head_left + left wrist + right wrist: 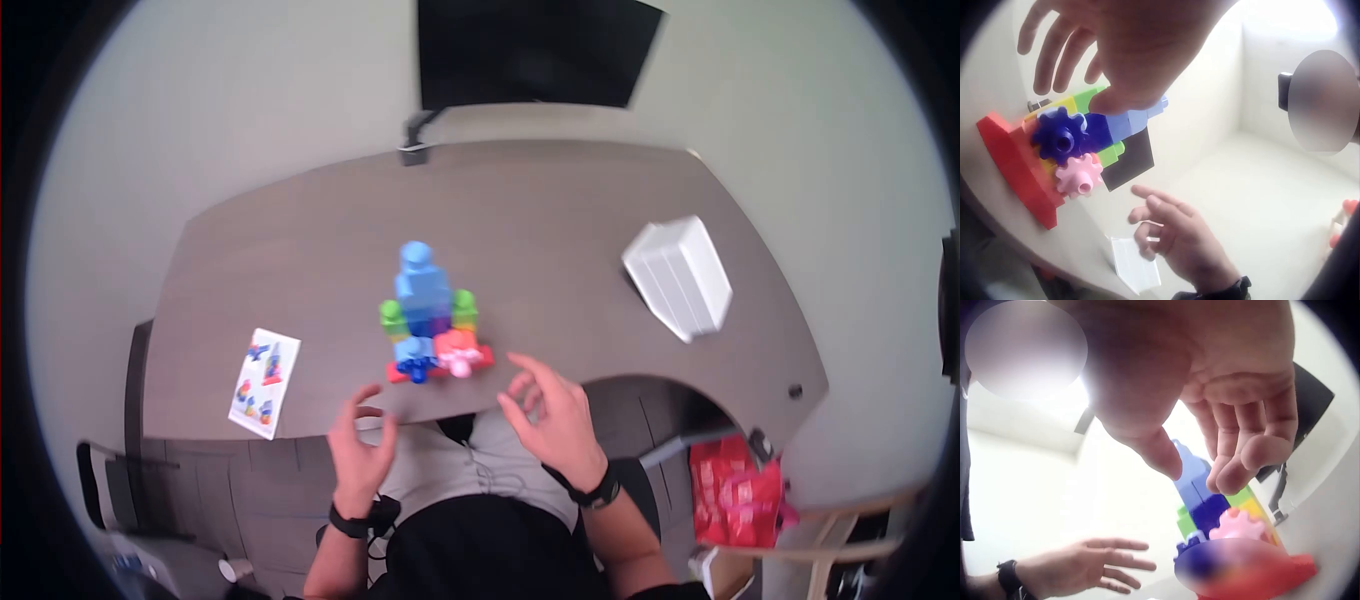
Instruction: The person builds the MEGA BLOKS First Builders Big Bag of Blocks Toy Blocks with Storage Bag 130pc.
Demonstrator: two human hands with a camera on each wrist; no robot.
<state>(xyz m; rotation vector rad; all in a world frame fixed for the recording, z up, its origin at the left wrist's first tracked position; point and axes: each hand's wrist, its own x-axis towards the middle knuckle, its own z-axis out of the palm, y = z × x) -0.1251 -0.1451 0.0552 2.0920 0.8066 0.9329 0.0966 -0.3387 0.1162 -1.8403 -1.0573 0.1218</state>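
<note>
A toy block build [424,292] stands on the desk, with light blue blocks stacked tall at its back and green ones on both sides. Its red base [1019,172] carries a dark blue gear [1060,139] and a pink gear [1080,175] side by side at the front. My left hand [362,447] hovers at the desk's front edge, left of the build, its fingers loosely bent around nothing. To the right of the build, my right hand [553,415] is held in the air with relaxed fingers, also holding nothing. Both hands are apart from the blocks.
On the desk [540,230], a printed sheet [264,384] with pictures of block builds lies at the left. A white ridged container [680,277] sits at the right. Behind the desk hangs a black monitor [538,52]. A red bag [733,490] is on the floor at right.
</note>
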